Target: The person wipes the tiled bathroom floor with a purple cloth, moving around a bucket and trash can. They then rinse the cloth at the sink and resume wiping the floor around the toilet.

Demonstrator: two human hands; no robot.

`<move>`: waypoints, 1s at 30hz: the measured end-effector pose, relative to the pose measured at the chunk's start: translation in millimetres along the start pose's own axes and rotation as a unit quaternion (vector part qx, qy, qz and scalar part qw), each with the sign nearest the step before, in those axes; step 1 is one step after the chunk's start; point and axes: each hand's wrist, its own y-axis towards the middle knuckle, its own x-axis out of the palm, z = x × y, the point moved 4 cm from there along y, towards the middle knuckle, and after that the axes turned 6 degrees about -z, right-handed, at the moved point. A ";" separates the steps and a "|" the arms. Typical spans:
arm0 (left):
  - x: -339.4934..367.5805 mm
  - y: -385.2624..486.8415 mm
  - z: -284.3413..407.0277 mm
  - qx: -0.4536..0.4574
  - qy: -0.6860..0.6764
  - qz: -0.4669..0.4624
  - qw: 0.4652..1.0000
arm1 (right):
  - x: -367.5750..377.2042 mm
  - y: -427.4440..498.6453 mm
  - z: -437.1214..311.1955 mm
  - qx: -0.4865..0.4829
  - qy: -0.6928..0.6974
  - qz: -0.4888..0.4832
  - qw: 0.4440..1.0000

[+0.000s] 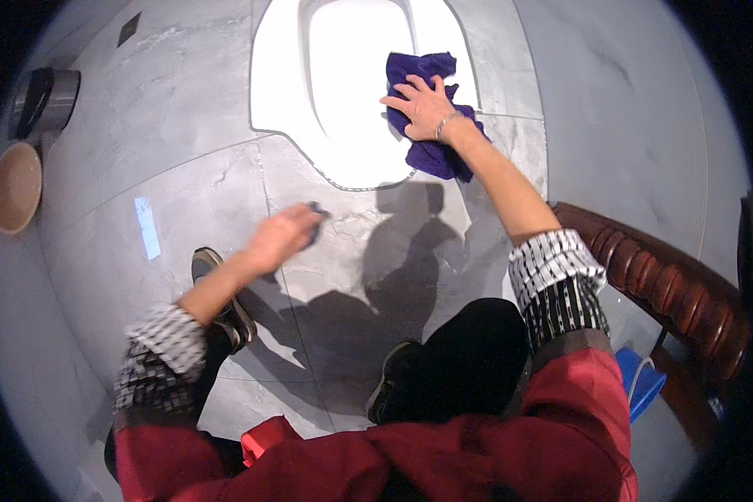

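Observation:
My right hand (421,108) lies on a crumpled purple cloth (439,160), fingers spread, pressing it against the right rim of a white squat toilet (276,75). The cloth hangs over the rim onto the floor tiles. A bracelet circles that wrist. My left hand (282,238) is blurred, in the air over the floor below the toilet's near end. A small dark object (315,223) is gripped in its fingers; blur hides what it is.
On the left stand a dark bin (50,103) and a beige basin (16,188). A brown slatted stool (659,282) and a blue container (641,383) are at the right. Grey wall panels (634,125) rise beside the toilet. My shoes (226,301) rest on grey tiles (176,188).

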 end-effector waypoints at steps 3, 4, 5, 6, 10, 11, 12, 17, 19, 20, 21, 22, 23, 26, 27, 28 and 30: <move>-69.0 -82.7 -43.5 -0.092 0.076 -0.014 0.993 | -6.7 28.9 -11.7 0.012 -0.086 -0.197 0.977; -89.3 -118.4 -49.7 -0.112 0.116 -0.009 0.987 | -5.8 29.9 -24.4 0.010 -0.086 -0.202 0.975; -104.5 -155.2 -52.5 -0.123 0.107 0.021 0.986 | 1.8 26.7 -40.8 0.008 -0.046 -0.235 0.971; -117.3 -192.8 -56.5 -0.167 0.099 0.028 0.981 | 11.4 18.4 -60.4 0.003 0.060 -0.260 0.964; -127.9 -324.8 -73.0 -0.317 0.075 0.137 0.936 | 24.5 -5.6 -113.8 -0.028 0.257 -0.168 0.951; -123.0 -344.6 -79.3 -0.335 0.084 0.164 0.924 | 21.8 -13.6 -118.5 -0.037 0.294 -0.130 0.946; -113.0 -356.9 -87.0 -0.348 0.071 0.189 0.915 | 21.2 -21.2 -122.9 -0.073 0.226 -0.157 0.959; -38.7 -340.2 -106.2 -0.331 -0.027 0.273 0.903 | 1.3 -34.6 -137.4 -0.117 0.071 -0.067 0.988; -24.1 -325.4 -106.1 -0.346 -0.078 0.239 0.904 | -15.3 -18.0 -151.9 -0.118 0.093 0.089 0.985; -24.8 -320.5 -102.5 -0.333 -0.041 0.251 0.908 | -18.6 -6.5 -163.8 -0.146 0.122 0.103 0.976; -29.4 -317.1 -98.4 -0.303 -0.015 0.254 0.918 | -18.0 10.7 -174.1 -0.148 0.135 0.053 0.978; -34.0 -319.8 -99.3 -0.338 -0.013 0.265 0.903 | -23.4 30.5 -179.9 -0.137 0.195 0.041 0.970; -38.7 -322.6 -101.1 -0.363 -0.016 0.269 0.892 | -30.2 50.3 -181.1 -0.110 0.243 0.016 0.964; -47.3 -337.9 -106.1 -0.375 -0.036 0.312 0.872 | -77.1 89.8 -179.9 -0.155 0.229 0.129 0.952; -47.5 -343.1 -107.2 -0.355 -0.044 0.346 0.867 | -95.7 95.0 -178.6 -0.210 0.210 0.198 0.934; -43.1 -347.9 -110.4 -0.376 -0.044 0.336 0.862 | -102.3 103.2 -179.8 -0.272 0.223 0.126 0.928; -31.8 -355.3 -115.1 -0.404 -0.056 0.326 0.853 | -106.2 113.9 -186.6 -0.344 0.267 0.014 0.900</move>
